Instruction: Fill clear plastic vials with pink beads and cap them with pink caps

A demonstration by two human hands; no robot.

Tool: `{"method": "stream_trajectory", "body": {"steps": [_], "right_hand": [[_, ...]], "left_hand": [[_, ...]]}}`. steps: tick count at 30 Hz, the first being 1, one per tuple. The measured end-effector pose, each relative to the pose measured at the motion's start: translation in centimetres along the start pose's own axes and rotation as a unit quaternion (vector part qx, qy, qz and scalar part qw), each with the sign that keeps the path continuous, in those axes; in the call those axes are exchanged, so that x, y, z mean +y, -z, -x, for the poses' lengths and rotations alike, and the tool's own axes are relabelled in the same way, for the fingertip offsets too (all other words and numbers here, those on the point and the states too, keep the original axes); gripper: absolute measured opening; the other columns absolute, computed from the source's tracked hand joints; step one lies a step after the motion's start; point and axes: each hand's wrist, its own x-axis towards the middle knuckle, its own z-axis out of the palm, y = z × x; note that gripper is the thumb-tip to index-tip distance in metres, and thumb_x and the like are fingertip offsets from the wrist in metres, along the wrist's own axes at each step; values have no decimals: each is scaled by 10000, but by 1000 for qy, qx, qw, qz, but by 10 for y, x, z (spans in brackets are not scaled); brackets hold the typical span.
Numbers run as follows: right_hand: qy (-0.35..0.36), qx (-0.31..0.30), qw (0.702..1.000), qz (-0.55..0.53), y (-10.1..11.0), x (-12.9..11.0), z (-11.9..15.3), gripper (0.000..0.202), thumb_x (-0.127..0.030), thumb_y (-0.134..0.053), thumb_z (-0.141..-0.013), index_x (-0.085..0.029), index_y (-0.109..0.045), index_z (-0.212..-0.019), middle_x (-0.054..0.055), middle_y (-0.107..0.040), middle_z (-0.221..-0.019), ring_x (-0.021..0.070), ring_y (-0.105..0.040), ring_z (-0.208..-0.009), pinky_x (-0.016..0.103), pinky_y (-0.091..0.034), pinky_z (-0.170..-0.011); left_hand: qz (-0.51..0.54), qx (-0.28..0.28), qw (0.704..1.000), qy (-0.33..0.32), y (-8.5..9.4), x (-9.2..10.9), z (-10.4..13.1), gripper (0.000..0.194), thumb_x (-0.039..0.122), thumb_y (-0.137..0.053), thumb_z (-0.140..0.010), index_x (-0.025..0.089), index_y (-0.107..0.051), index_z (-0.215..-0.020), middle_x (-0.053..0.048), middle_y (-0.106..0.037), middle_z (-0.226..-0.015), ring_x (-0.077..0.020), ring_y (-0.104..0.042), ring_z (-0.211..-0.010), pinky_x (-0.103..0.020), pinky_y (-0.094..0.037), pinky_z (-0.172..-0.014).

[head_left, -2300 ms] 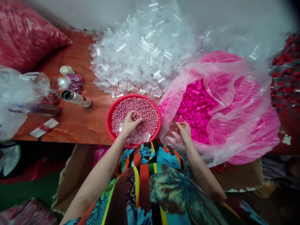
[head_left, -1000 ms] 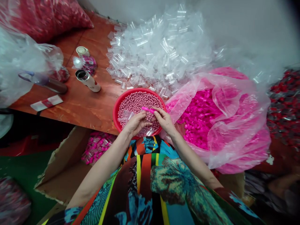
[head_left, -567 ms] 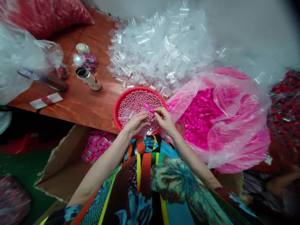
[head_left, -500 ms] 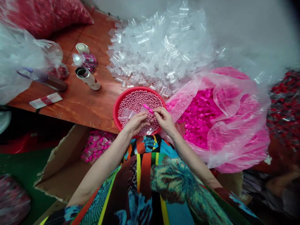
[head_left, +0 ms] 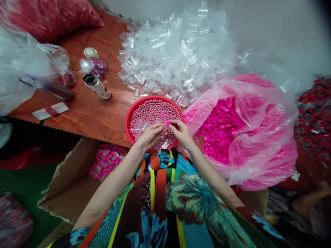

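While a small, bright-pink plastic piece (head_left: 168, 123) was pinched between the thumb and forefinger of the right hand (head_left: 183, 133), the left hand (head_left: 150, 136) was just beside it, fingers bent inward (whether they gripped anything, I could not tell). The piece was over a round, red plastic bowl (head_left: 127, 120) filled with small, round, dusty-pink beads (head_left: 147, 108), among which lay a few clear plastic pieces (head_left: 139, 126). Beyond the bowl, a broad heap of clear, shiny plastic pieces (head_left: 176, 58) spread across the orange-brown table (head_left: 113, 119). Right of the bowl, a large, translucent pink plastic bag (head_left: 266, 137) gaped over many bright-pink pieces (head_left: 219, 132). Farther left stood a pale, open-topped cylindrical flask (head_left: 99, 89); below the table's near edge was a torn-edged, brown cardboard box (head_left: 71, 182).
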Motion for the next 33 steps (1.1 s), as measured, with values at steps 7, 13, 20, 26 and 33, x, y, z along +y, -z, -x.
{"method": "stream_trajectory", "body": {"steps": [7,13,20,26,33], "right_hand": [[94,-71,983,140,8,3,-2,151,-292,-636,-960,-341,-775,-995,55,-753,-1015,291,-712,-1005,476,-621,-906],[163,-123,956,213,13,6,-5,254,-197,-578,-984,-339,-775,-1059,70,-729,-1030,273,-709,-1019,454,-626,-929],[205,-72,924,316,14,21,-5,303,-165,-500,-1016,-221,-772,-1138,134,-714,-1178,284,-658,-1158,477,-571,-1048],[29,-11,986,166,7,20,-6,181,-288,-625,-977,-266,-776,-1076,73,-779,-1105,269,-733,-1044,453,-614,-955],[-4,-18,996,92,0,10,-1,124,-304,-687,-924,-322,-789,-992,41,-783,-1047,276,-742,-1002,475,-620,-921]], "left_hand": [[-3,-2,1000,-27,3,-8,-2,160,142,-766,-904,103,-734,-1056,-55,-746,-860,-125,-698,-732,-212,-524,-652],[25,8,998,-64,8,-21,-6,161,158,-785,-903,98,-718,-1036,-53,-737,-915,-96,-682,-735,-214,-547,-716],[28,25,998,-43,14,-23,-10,87,124,-685,-952,130,-724,-1030,-52,-747,-926,-131,-719,-762,-219,-543,-679],[37,25,999,-14,8,-22,-6,157,101,-639,-978,120,-709,-1118,-75,-756,-940,-150,-732,-769,-241,-562,-685],[40,28,998,-31,5,-23,-7,143,80,-679,-943,105,-712,-1080,-63,-751,-903,-134,-731,-736,-204,-529,-632]]}}
